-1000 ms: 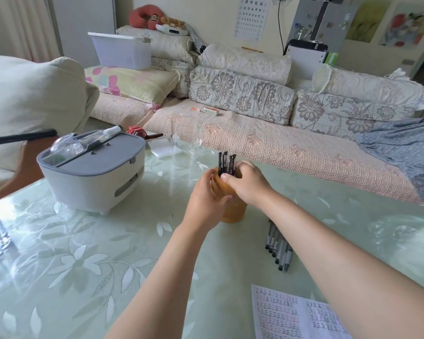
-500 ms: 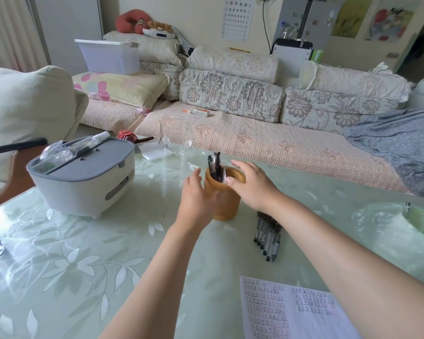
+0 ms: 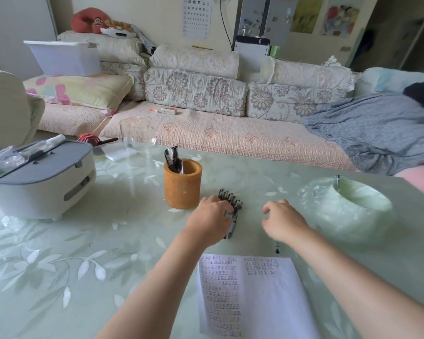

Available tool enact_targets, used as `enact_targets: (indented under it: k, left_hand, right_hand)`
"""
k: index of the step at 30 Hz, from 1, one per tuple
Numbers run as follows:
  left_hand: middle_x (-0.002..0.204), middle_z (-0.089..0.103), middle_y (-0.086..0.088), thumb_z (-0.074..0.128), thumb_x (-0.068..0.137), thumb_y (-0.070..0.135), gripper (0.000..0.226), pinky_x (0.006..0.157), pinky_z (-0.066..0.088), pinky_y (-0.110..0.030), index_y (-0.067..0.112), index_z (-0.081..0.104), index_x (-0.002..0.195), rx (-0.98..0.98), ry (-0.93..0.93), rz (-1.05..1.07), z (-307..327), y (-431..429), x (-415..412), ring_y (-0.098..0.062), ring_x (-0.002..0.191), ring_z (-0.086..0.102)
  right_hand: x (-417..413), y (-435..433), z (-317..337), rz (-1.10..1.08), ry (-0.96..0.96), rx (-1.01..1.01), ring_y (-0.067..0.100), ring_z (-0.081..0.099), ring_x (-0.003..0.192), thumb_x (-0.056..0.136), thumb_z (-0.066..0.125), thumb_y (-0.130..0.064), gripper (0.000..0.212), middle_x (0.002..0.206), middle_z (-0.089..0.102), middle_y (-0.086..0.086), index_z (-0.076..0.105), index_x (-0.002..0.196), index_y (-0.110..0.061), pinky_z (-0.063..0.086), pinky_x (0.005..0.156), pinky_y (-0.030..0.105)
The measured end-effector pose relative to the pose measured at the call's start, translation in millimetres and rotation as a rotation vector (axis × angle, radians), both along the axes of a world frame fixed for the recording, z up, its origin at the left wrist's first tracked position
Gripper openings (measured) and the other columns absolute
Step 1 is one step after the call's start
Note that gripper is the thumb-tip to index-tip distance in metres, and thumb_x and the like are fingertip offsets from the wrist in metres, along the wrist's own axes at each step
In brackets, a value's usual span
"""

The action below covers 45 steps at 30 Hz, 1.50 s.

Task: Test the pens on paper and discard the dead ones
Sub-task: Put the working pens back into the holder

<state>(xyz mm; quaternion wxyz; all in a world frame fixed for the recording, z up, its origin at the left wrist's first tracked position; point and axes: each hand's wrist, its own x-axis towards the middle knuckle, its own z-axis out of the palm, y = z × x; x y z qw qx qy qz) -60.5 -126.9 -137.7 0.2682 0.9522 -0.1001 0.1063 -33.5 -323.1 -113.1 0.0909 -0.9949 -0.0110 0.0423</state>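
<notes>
A bunch of black pens lies on the glass table, right of an orange wooden pen cup that holds a few more pens. My left hand lies on the bunch, its fingers curled over the pens. My right hand hovers to the right of the bunch, fingers loosely curled, nothing seen in it. A single pen's end shows on the table under my right wrist. A sheet of paper covered with scribbles lies near me.
A white bin lined with a clear bag stands at the right with one pen in it. A white box with a grey lid stands at the left, an empty glass behind the cup, a sofa beyond the table.
Both hands have left the pen cup and moved toward me. My left hand now lies on the bunch of pens; my right hand has moved right of it.
</notes>
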Motion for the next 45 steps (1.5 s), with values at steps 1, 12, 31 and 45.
enact_targets:
  k: [1,12,31,45]
  left_hand:
    - [0.116,0.054,0.001,0.056,0.091,0.029,0.028,0.092,0.046,-0.035,0.027,0.064,0.117,0.06,0.018,-0.014,-2.8,-3.8,-0.5,-0.021,0.112,0.046]
    - [0.111,0.062,-0.001,0.049,0.094,0.025,0.026,0.097,0.039,-0.03,0.013,0.07,0.104,0.159,0.021,-0.12,-14.1,-8.6,5.1,-0.018,0.104,0.048]
    - [0.141,0.041,0.004,0.042,0.099,0.042,0.034,0.104,0.035,-0.037,0.04,0.056,0.13,0.245,0.05,-0.071,-23.7,2.4,7.6,-0.018,0.13,0.03]
    - [0.13,0.054,-0.001,0.051,0.096,0.033,0.044,0.101,0.042,-0.034,0.023,0.046,0.139,-0.128,0.006,0.024,-3.7,-0.1,12.3,-0.019,0.115,0.049]
  right_hand:
    - [-2.8,-2.7,-3.1,-0.033,0.037,-0.042,0.03,0.055,0.111,0.088,0.052,-0.024,0.036,0.13,0.042,0.008,0.054,0.124,-0.021,0.047,0.087,0.033]
    - [3.8,14.0,-17.4,-0.016,0.0,0.241,0.027,0.055,0.1,0.079,0.051,0.002,0.051,0.122,0.052,0.014,0.048,0.129,-0.007,0.048,0.08,0.031]
    - [6.0,44.3,-11.4,0.003,0.127,0.003,0.034,0.054,0.108,0.082,0.053,-0.02,0.032,0.126,0.041,0.016,0.053,0.111,-0.007,0.045,0.078,0.031]
    - [11.1,29.6,-2.8,-0.006,0.01,0.3,0.033,0.055,0.098,0.091,0.042,-0.006,0.032,0.119,0.047,0.014,0.045,0.123,-0.008,0.042,0.076,0.033]
